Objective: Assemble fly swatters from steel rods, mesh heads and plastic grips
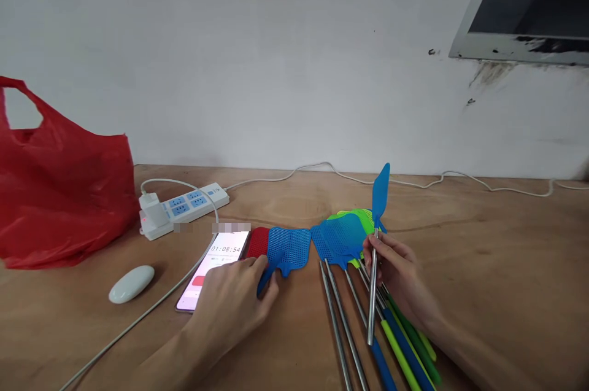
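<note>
My right hand (398,271) is closed around the metal rod of a blue fly swatter (380,191), held upright with its head nearly edge-on and its bare rod end downward. Below it, several fly swatters lie in a fan, with blue heads (338,237) and green heads (365,217) overlapping. Some rods carry blue or green grips (398,348); others show bare metal. Left of them, my left hand (239,296) pinches a narrow blue plastic piece (272,271), partly hidden by the fingers. Beside those fingers lie a loose blue swatter head (289,247) and a red one (257,242).
A phone (225,250) showing a timer lies partly under my left hand. Further left are a white oval object (131,284), a power strip (202,199) with a plugged-in charger, and a red plastic bag (69,188). White cables (151,314) cross the wooden table (497,256) before the wall.
</note>
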`<move>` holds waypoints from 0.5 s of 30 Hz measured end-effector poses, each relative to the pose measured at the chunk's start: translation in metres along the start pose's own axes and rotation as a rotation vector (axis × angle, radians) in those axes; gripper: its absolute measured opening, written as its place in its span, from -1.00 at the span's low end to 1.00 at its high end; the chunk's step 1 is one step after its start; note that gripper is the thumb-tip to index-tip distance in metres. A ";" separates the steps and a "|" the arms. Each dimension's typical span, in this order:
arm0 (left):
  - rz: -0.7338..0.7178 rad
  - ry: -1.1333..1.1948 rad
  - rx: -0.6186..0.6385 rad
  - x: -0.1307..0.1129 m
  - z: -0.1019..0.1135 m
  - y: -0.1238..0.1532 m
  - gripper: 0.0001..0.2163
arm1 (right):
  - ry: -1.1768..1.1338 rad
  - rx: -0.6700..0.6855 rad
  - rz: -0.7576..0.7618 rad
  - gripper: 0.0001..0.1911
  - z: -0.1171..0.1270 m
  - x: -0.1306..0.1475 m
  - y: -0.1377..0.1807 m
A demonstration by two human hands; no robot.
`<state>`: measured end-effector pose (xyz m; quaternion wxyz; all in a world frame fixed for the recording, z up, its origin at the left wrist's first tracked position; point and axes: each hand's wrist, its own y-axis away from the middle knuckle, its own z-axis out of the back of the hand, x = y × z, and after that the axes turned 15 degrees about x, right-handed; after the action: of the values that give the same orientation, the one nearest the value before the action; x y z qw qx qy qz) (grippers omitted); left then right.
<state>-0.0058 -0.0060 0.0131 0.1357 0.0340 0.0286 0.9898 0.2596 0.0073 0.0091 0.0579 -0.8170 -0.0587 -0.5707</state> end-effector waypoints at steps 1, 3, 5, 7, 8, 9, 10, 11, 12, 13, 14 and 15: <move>0.041 -0.040 0.014 0.001 0.003 0.000 -0.69 | 0.005 0.001 0.000 -0.65 0.000 0.000 0.000; 0.098 -0.094 0.047 0.002 0.008 0.002 -0.65 | 0.016 0.012 0.001 -0.66 0.000 -0.001 0.000; 0.120 -0.114 0.078 0.003 0.011 0.004 -0.62 | 0.023 0.022 0.002 -0.66 0.001 -0.002 0.000; 0.129 -0.122 0.084 0.004 0.012 0.006 -0.62 | 0.031 0.027 0.001 -0.67 0.001 -0.003 0.000; 0.128 -0.121 0.083 0.004 0.012 0.006 -0.62 | 0.033 0.027 -0.002 -0.67 0.001 -0.003 0.000; 0.120 -0.115 0.083 0.004 0.011 0.006 -0.62 | 0.034 0.026 -0.008 -0.67 0.001 -0.003 0.000; 0.109 -0.105 0.084 0.005 0.010 0.005 -0.62 | 0.034 0.026 -0.016 -0.66 0.001 -0.003 0.000; 0.094 -0.093 0.088 0.005 0.009 0.004 -0.62 | 0.035 0.027 -0.024 -0.66 0.001 -0.003 0.000; 0.076 -0.081 0.098 0.004 0.008 0.003 -0.62 | 0.037 0.027 -0.032 -0.66 0.000 -0.003 0.000; 0.056 -0.071 0.110 0.004 0.007 0.002 -0.63 | 0.042 0.029 -0.039 -0.65 -0.001 -0.003 0.000; 0.038 -0.066 0.121 0.004 0.005 0.001 -0.64 | 0.050 0.030 -0.044 -0.64 -0.002 -0.002 0.000; 0.019 -0.065 0.130 0.003 0.004 0.001 -0.65 | 0.060 0.030 -0.048 -0.64 -0.003 -0.002 0.000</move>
<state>-0.0086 -0.0055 0.0170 0.1245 0.0753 0.0882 0.9854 0.2559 0.0063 0.0082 0.0583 -0.7969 -0.0853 -0.5952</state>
